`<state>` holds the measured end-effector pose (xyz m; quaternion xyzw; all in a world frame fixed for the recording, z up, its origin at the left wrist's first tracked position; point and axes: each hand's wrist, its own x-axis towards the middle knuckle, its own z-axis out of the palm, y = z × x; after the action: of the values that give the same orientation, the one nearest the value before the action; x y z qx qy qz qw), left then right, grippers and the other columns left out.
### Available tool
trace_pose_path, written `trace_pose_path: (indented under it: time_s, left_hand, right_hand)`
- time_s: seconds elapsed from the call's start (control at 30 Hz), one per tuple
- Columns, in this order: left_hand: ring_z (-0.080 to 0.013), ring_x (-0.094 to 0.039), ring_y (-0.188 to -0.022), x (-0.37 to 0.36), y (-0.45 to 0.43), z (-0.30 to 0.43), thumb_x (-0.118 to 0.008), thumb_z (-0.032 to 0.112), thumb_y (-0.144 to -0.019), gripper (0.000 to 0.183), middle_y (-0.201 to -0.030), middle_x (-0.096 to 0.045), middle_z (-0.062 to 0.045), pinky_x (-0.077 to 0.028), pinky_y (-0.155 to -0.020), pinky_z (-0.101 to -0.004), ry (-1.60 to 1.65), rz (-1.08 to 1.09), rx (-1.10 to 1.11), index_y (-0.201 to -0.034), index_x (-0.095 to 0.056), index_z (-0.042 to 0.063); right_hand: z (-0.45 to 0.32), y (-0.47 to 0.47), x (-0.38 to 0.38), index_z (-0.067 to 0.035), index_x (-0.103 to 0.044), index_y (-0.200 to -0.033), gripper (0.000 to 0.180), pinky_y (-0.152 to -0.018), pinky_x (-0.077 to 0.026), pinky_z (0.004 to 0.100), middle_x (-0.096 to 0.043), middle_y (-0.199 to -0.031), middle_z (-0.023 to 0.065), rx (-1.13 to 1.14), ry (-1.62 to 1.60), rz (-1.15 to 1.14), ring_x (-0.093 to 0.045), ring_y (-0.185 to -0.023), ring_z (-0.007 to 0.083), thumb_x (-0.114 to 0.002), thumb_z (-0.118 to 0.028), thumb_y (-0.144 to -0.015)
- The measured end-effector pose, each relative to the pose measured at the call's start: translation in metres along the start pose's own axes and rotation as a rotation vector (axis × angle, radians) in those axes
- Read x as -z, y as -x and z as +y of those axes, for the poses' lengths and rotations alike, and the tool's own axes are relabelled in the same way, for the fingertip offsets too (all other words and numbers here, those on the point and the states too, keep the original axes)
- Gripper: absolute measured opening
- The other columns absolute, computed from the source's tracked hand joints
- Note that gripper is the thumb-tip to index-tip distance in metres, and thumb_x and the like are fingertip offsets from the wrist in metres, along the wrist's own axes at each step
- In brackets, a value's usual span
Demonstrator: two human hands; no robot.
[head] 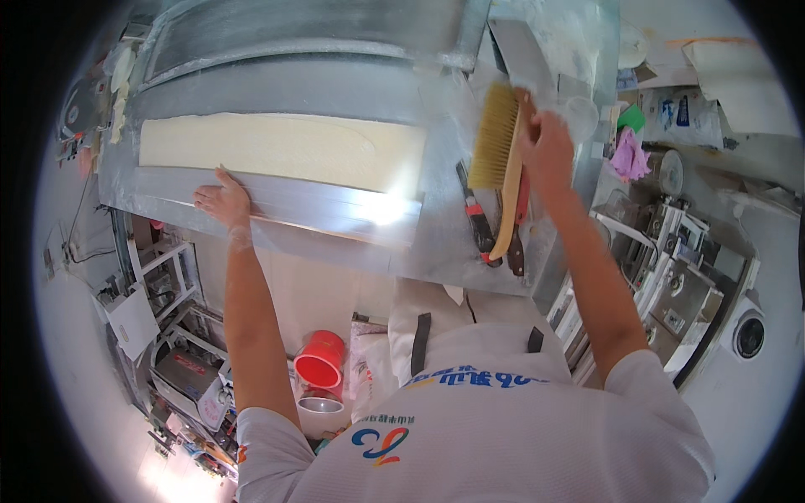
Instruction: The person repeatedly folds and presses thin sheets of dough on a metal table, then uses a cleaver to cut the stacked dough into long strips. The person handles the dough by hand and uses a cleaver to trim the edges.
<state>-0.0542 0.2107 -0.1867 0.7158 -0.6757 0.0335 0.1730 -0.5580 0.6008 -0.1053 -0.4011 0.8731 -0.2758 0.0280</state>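
A long sheet of pale rolled dough (270, 141) lies on the grey metal worktable. Along its near side runs a broad metal straightedge (314, 201) with a bright glare near its right end. My left hand (223, 198) rests flat on the straightedge, left of its middle, thumb apart from the fingers. At the right, my right hand (548, 148), slightly blurred, is closed around the brown handle of a wide-bladed knife (522, 53), whose blade points away from me. Close beside that hand lies a wooden bench brush (494, 141) with yellowish bristles, partly covering other tools.
A black-and-red-handled tool (479, 229) and a dark-handled knife (516, 251) lie by the brush. A raised metal-framed panel (308, 31) spans the table's far side. Red buckets (321, 358) stand below. Cluttered shelving flanks both sides, with a pink cloth (629, 156) at right.
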Motion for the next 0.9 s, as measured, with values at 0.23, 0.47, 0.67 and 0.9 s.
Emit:
trace_pose_path:
  time_s: [0.23,0.47,0.67,0.9]
  left_hand:
    - [-0.0564,-0.019,-0.157,0.0,-0.002,-0.014,-0.036,0.066,-0.108,0.103,-0.166,-0.023,-0.042,-0.015,-0.132,-0.0573,0.0,-0.003,0.005,-0.156,-0.023,-0.024]
    - [-0.0541,-0.014,-0.159,0.006,-0.003,0.004,-0.033,0.067,-0.108,0.104,-0.169,-0.018,-0.041,-0.011,-0.133,-0.0556,0.026,-0.081,0.04,-0.158,-0.019,-0.023]
    - [-0.0538,-0.011,-0.16,0.008,-0.002,0.004,-0.032,0.066,-0.109,0.103,-0.169,-0.016,-0.041,-0.011,-0.133,-0.0561,0.001,-0.12,0.04,-0.159,-0.019,-0.022]
    - [-0.0566,-0.017,-0.157,0.007,-0.001,0.014,-0.032,0.066,-0.109,0.101,-0.168,-0.019,-0.042,-0.015,-0.131,-0.0587,-0.045,-0.082,0.024,-0.157,-0.021,-0.023]
  right_hand:
    - [0.02,0.055,0.044,-0.006,-0.063,-0.108,0.018,-0.082,-0.051,0.0536,-0.066,-0.106,0.0195,-0.215,0.088,-0.173,-0.064,-0.096,0.0436,-0.067,-0.019,-0.098]
    - [-0.019,0.159,0.041,-0.001,-0.059,-0.111,0.024,-0.09,-0.051,0.0544,-0.064,-0.108,0.022,-0.317,0.099,-0.301,-0.061,-0.106,0.0435,-0.067,-0.016,-0.095]
    - [-0.017,0.189,0.038,0.0,-0.057,-0.119,0.04,-0.095,-0.05,0.0561,-0.062,-0.116,0.0242,-0.353,0.086,-0.525,-0.059,-0.112,0.0468,-0.074,-0.014,-0.085]
    - [-0.006,0.174,0.04,0.001,-0.059,-0.12,0.039,-0.092,-0.052,0.0557,-0.066,-0.109,0.0263,-0.399,-0.04,-0.501,-0.064,-0.107,0.0475,-0.071,-0.013,-0.085]
